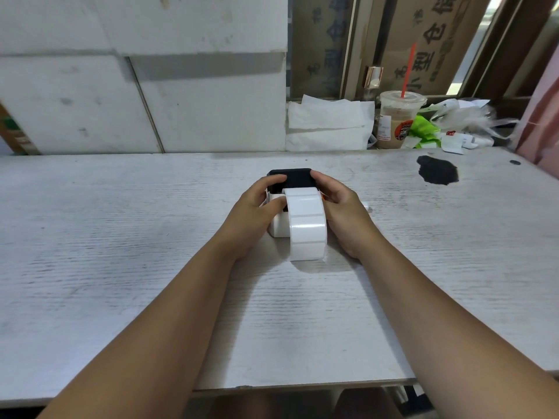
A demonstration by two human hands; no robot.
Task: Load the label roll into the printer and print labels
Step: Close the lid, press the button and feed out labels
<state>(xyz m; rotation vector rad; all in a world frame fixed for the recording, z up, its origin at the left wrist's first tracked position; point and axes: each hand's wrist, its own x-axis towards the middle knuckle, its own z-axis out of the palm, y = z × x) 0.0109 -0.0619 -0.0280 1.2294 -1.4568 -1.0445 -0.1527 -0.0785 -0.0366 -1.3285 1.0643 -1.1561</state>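
Observation:
A small white label printer [276,226] with a black lid [298,176] stands mid-table. A strip of blank white labels [307,225] comes out from under the lid and curves down over the printer's front to the tabletop. My left hand [257,207] grips the printer's left side, fingers on the lid's left corner, thumb against the strip's edge. My right hand [338,207] holds the right side, fingers on the lid's right corner. The roll itself is hidden inside.
The worn white table [121,237] has a black stain [437,170] at the back right. Behind it stand white foam boxes [181,101], folded white paper [329,125], an iced drink cup with a red straw [396,119] and plastic litter [453,128].

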